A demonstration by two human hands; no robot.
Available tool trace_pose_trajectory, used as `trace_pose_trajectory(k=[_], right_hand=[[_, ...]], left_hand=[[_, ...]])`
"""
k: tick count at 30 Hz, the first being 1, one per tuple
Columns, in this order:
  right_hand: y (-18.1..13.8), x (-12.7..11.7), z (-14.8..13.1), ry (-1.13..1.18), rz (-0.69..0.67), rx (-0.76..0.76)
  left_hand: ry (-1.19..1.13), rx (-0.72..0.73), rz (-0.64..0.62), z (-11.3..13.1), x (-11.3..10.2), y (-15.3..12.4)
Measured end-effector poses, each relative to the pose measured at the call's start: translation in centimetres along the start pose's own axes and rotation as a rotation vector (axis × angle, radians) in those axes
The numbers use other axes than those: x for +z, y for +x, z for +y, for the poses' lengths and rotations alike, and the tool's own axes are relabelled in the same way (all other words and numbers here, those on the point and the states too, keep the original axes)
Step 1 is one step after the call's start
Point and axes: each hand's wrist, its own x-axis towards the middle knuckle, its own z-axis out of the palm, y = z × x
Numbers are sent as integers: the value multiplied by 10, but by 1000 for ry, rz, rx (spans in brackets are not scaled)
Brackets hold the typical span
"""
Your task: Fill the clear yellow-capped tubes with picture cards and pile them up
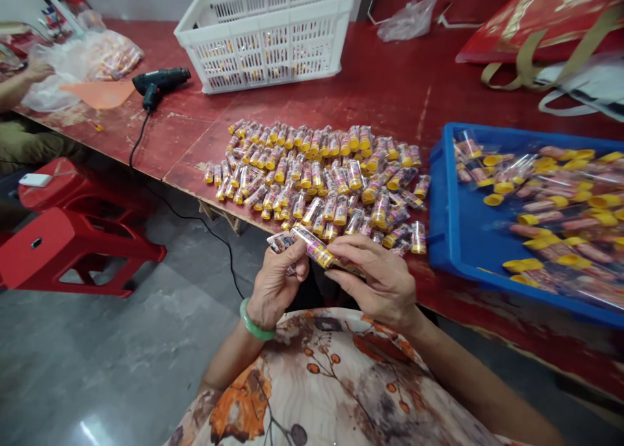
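Low in the middle, a small clear tube with a purple-and-yellow printed sleeve (316, 247) is held between both hands. My right hand (383, 278) pinches its near end between thumb and fingers. My left hand (279, 282), with a green bangle (256, 322) at the wrist, is closed with its thumb at the tube's far end. It also grips printed film pieces (283, 241), partly hidden by the fingers. Just beyond my hands, rows of sleeved tubes with yellow ends (312, 173) cover part of the red table (390, 95).
To the right, a blue tray (441, 212) holds loose tubes with yellow caps. A white slotted basket (268, 56) and a black heat gun (160, 82) are farther back. Red stools (73, 251) stand at left, near another person's arm (19, 85). A red bag (550, 23) lies back right.
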Motion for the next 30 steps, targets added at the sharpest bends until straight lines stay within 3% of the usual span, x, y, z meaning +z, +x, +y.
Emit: trace_pose_trajectory(k=[8, 18, 25, 30], right_hand=[[-1, 3, -7, -77, 122, -44], [-3, 6, -3, -356, 201, -248], [-1, 8, -3, -455, 195, -271], [0, 6, -6, -402, 141, -226]], left_hand=[[11, 11, -31, -1, 5, 1], [5, 1, -31, -4, 6, 1], [22, -39, -19, -3, 10, 1], [15, -12, -38, -2, 7, 3]])
